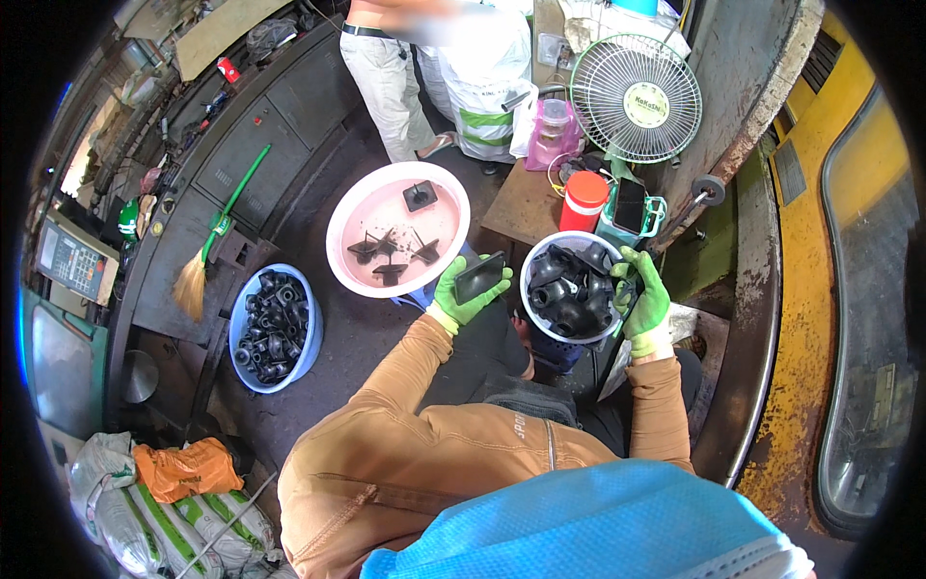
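Note:
My left hand (466, 304), in a green glove, is closed around a black moulded part (480, 277) with a flat, squarish face. It is between the pink-lined basin (342, 262) and a white-rimmed bucket (528, 307) filled with black hollow moulded parts (569, 291). At that bucket's right rim, my gloved right hand (648, 301) has its fingers bent around something dark that I cannot make out. Several black square-based pieces (389, 274) with thin stems lie in the basin.
A blue tub (315, 352) of small black parts stands on the floor at left. A red-and-white jug (583, 201) and a phone (629, 206) sit beyond the bucket, below a fan (637, 98). A person (386, 92) stands behind the basin. A yellow machine (805, 318) borders the right.

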A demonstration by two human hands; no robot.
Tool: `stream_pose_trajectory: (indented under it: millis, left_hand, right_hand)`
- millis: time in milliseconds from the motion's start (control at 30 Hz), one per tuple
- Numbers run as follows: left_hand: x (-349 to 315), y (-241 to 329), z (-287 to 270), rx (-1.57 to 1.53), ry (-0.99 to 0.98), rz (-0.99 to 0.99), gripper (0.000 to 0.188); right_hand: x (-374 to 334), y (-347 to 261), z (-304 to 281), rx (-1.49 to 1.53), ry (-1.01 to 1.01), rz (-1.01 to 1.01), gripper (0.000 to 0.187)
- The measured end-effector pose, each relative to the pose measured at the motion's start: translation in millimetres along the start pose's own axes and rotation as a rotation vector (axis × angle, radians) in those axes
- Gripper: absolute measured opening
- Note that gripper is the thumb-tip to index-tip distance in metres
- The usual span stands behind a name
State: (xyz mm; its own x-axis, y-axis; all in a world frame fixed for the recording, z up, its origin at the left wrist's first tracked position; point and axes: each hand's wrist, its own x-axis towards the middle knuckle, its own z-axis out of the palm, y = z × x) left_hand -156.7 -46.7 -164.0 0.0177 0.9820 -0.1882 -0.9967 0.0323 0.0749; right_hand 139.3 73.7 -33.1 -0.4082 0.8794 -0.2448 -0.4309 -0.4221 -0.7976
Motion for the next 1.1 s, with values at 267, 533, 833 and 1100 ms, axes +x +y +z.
stream_pose_trajectory:
  millis: [267, 533, 833, 1100]
  left_hand:
    - [0.5, -0.2, -1.4, 0.014, -0.004, 0.019, 0.056]
    - [-0.8, -0.7, 0.8, -0.005, -0.024, 0.0, 0.057]
    - [-0.9, -0.8, 1.2, 0.011, 0.004, 0.014, 0.056]
    - [-0.9, -0.2, 0.9, -0.002, 0.023, 0.005, 0.055]
  right_hand:
    - [-0.9, -0.6, 0.1, -0.012, 0.0, -0.004, 0.035]
    - [-1.0, -1.3, 0.7, -0.017, 0.009, -0.014, 0.035]
    - [-1.5, -2.5, 0.0, 0.021, -0.003, -0.013, 0.036]
    - [-0.2, -1.6, -2.3, 0.002, -0.015, -0.018, 0.036]
